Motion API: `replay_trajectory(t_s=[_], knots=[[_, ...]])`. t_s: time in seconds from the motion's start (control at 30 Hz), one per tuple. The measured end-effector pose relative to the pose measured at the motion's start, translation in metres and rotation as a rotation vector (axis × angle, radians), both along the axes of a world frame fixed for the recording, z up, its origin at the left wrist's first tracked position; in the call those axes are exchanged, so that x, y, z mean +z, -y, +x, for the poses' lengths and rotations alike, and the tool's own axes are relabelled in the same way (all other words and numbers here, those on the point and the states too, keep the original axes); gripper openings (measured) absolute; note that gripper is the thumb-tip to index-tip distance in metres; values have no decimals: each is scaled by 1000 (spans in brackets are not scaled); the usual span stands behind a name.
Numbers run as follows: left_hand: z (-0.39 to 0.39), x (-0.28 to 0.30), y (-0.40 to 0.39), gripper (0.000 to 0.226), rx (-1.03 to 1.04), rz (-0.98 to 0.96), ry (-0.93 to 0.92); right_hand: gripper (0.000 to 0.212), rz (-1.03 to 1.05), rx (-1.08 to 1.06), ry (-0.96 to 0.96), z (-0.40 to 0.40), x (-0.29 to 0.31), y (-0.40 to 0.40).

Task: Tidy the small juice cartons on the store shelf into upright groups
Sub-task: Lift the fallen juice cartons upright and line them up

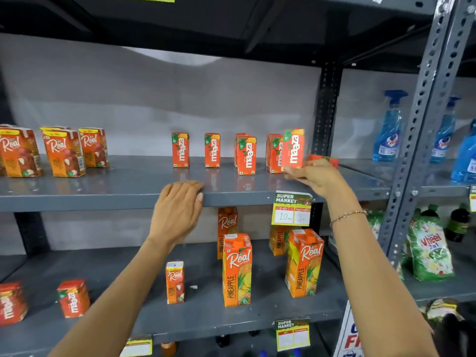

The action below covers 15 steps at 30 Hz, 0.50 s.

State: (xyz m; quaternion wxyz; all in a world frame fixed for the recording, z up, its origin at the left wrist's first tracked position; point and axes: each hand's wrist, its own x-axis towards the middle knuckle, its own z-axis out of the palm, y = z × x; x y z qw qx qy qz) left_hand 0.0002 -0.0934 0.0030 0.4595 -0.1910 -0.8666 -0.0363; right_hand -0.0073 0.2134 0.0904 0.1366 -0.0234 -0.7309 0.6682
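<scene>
Your two bare arms and hands

Your left hand [177, 210] and your right hand [315, 177] have nothing on them: no gloves and no rings you can see. Both of your arms are bare all the way down, with no sleeves showing. On your right wrist you wear a thin chain bracelet [347, 215] with tiny beads on it.

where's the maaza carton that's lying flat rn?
Head view: the fallen Maaza carton lies on the upper shelf, far right by the upright post, just behind the right hand.
</scene>
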Motion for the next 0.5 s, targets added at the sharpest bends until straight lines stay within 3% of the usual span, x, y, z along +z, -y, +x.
replay_trajectory(t_s=[0.17,0.4,0.5], knots=[[1,-1,65,43,115,53,-28,27,-112,256,-84,2,4,80],[-4,-5,149,43,261,99,-48,39,131,321,-125,-40,4,211],[-9,-8,164,43,258,124,-106,48,229,253,-127,-67,7,247]])
